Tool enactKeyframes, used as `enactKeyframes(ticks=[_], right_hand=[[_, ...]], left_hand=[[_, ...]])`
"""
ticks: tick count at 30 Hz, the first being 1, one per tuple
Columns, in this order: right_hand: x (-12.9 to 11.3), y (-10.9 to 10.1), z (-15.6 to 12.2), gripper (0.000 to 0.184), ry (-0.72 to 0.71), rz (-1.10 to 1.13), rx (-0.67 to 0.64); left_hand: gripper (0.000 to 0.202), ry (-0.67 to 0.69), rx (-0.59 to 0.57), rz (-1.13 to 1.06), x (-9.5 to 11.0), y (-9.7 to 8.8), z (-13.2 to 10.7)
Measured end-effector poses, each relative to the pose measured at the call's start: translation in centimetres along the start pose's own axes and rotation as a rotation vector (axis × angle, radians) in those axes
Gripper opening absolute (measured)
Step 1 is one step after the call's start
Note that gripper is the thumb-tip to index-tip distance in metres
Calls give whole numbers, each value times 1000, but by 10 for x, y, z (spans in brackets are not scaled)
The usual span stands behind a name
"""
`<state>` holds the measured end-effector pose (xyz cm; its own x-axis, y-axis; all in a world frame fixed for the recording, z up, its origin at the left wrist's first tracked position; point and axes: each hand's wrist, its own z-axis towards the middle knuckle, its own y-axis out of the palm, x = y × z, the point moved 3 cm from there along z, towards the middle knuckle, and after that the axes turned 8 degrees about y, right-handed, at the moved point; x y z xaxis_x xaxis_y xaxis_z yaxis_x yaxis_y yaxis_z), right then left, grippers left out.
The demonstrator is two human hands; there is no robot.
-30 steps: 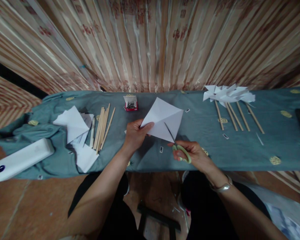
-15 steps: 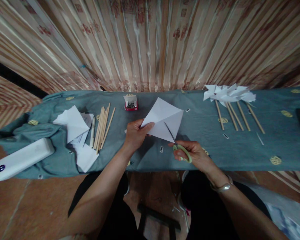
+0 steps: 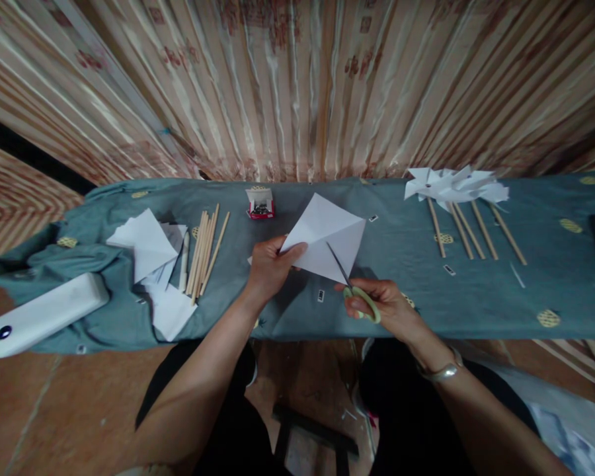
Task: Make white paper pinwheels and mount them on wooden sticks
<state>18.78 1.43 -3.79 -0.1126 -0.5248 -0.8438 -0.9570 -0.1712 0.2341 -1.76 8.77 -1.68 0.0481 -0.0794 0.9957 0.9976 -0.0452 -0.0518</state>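
Observation:
My left hand pinches the left corner of a square white sheet of paper, thumb on top. Crease lines cross the sheet, which is held up over the cloth. In my right hand is a pair of scissors with light green handles, my fingers through the loops. The dark blade lies over the lower right part of the paper, its tip close to the middle where the creases meet. Whether the second blade is beneath the sheet is hidden.
A green cloth covers the narrow table. At left lie white papers, wooden sticks, a marker-like white stick and a white device. A small red box stands behind; paper pinwheels on sticks lie right.
Both hands, the paper and the scissors look almost the same as half a second ago. The whole view has shifted only very slightly.

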Motion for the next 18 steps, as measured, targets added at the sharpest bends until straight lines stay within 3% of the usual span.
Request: enactKeyframes(ticks=[7,12,15,18], right_hand=[[1,-1,0,45,-20,-58,-5],[-9,-1,-8,55,11,-177,-129],[-17,-11,-16,55,26,-253,-192],[-25,-31,-21,55,-5,-284,-115]], left_hand=[[22,-2,3,9,1,1,0],[21,-20,43,-33,4,-4,3],[22,-6,100,-38,8,-13,6],[22,14,129,-11,11,-22,8]])
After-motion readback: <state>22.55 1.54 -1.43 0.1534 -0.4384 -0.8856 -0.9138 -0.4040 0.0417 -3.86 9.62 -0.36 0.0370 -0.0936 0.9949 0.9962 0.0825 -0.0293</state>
